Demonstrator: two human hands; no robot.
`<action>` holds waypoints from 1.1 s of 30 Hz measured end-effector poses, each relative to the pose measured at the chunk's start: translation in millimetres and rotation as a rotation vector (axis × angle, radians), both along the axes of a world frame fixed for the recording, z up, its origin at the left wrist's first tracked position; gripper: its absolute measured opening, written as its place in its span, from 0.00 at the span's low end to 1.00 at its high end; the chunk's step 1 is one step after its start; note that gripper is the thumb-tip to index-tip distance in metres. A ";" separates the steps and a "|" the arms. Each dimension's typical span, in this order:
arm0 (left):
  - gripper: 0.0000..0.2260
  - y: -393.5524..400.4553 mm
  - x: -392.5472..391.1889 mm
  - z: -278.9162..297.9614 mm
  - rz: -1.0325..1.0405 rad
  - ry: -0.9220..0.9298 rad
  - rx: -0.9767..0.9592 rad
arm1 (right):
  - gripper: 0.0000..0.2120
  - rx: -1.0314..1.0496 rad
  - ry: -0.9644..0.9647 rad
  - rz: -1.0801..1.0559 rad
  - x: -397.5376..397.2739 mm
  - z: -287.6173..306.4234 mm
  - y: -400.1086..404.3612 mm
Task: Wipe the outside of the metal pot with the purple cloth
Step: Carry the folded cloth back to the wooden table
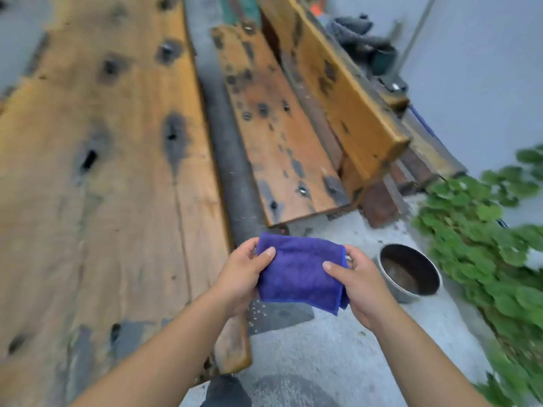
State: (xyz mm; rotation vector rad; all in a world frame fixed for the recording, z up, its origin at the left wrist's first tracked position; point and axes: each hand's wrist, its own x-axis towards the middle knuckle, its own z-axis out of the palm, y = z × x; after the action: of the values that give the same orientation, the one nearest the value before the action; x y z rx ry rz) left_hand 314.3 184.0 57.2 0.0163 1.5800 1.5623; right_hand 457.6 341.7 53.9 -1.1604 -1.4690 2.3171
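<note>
Both hands (302,277) gripping purple cloth (299,274), seemingly unlabelled, near metal pot (410,273)

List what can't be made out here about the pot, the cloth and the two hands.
- Metal pot, head view: outer wall mostly hidden by its own rim and the right hand; whether it is clean cannot be told.
- Purple cloth: folded, so inner layers are hidden.
- Left hand: fingers behind the cloth are unseen.
- Plants: motion-blurred, leaves indistinct.

Fuzzy purple cloth (299,274), dull metal pot (410,273), weathered wooden table (102,171)
</note>
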 end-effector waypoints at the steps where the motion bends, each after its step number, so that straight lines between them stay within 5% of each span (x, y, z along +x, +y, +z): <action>1: 0.04 -16.0 -15.3 6.5 0.050 -0.024 0.009 | 0.12 -0.003 0.006 0.025 -22.4 7.4 -11.7; 8: 0.07 -121.6 -120.2 16.6 0.274 0.001 -0.042 | 0.15 0.056 0.002 0.195 -161.9 19.9 -93.2; 14: 0.10 -185.7 -202.3 -16.2 0.256 -0.077 -0.047 | 0.15 0.342 -0.144 0.203 -252.3 -18.9 -157.0; 28: 0.17 -184.0 -313.7 -99.2 0.323 -0.007 -0.178 | 0.20 0.532 -0.283 0.230 -376.1 -105.8 -165.9; 33: 0.19 -176.2 -327.8 -116.7 0.253 0.116 -0.373 | 0.27 0.858 -0.373 0.395 -386.1 -126.5 -159.3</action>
State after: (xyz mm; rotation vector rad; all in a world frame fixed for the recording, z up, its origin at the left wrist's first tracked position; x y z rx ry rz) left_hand -13.4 7.8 -59.5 -0.3144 2.0072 1.4494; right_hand 71.5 182.4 -72.6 -1.1066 -2.6328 1.3283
